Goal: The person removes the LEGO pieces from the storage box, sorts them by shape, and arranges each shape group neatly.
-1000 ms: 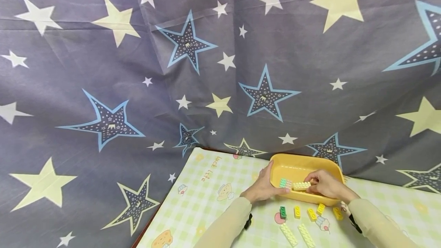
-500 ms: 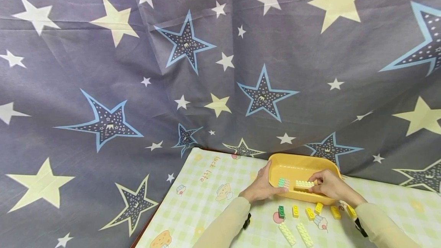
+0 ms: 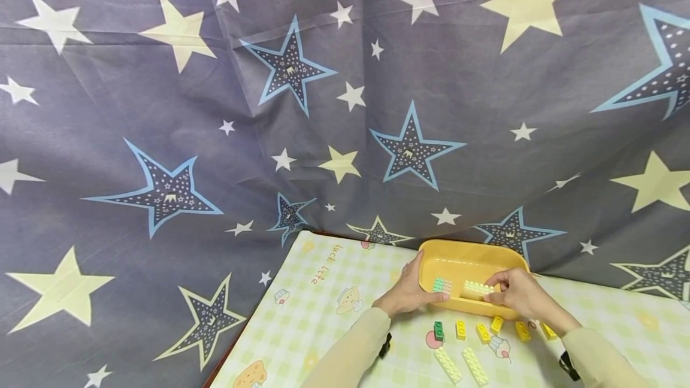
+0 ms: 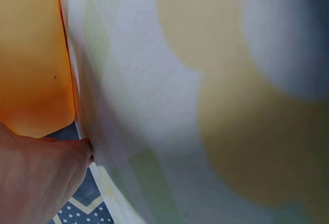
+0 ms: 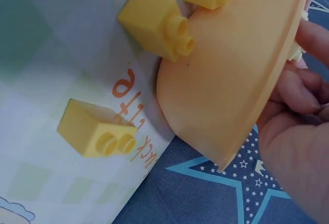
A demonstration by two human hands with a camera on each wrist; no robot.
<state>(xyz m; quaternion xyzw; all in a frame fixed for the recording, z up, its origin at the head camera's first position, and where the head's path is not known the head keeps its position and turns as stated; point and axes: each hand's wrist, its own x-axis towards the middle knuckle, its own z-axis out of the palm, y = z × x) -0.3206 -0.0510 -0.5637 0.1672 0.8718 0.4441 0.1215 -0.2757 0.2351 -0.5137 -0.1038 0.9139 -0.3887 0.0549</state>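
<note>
A yellow plastic tub point(image 3: 453, 263) stands at the back right of the table in the head view. At its left end my left hand point(image 3: 404, 289) grips it, thumb along the front rim and fingers round the side. Inside the tub's front part, my right hand point(image 3: 512, 290) pinches the right end of a long pale-yellow building brick point(image 3: 477, 288). A light green brick point(image 3: 438, 285) and a pink brick point(image 3: 448, 287) lie to its left. The right wrist view shows the curled fingers point(image 5: 295, 90) beyond the tub's rim, with only a little of the pale brick visible.
Before the tub lie a dark green brick point(image 3: 439, 331), several small yellow bricks point(image 3: 483, 333) and two long pale-yellow bricks point(image 3: 448, 365). A checked cloth point(image 3: 323, 316) covers the table. Behind it hangs a grey star-patterned curtain point(image 3: 334, 118).
My right hand has shifted the pale-yellow brick right within the tub, away from the pink brick. Another small yellow brick shows beside the right sleeve. The left hand keeps its grip on the tub.
</note>
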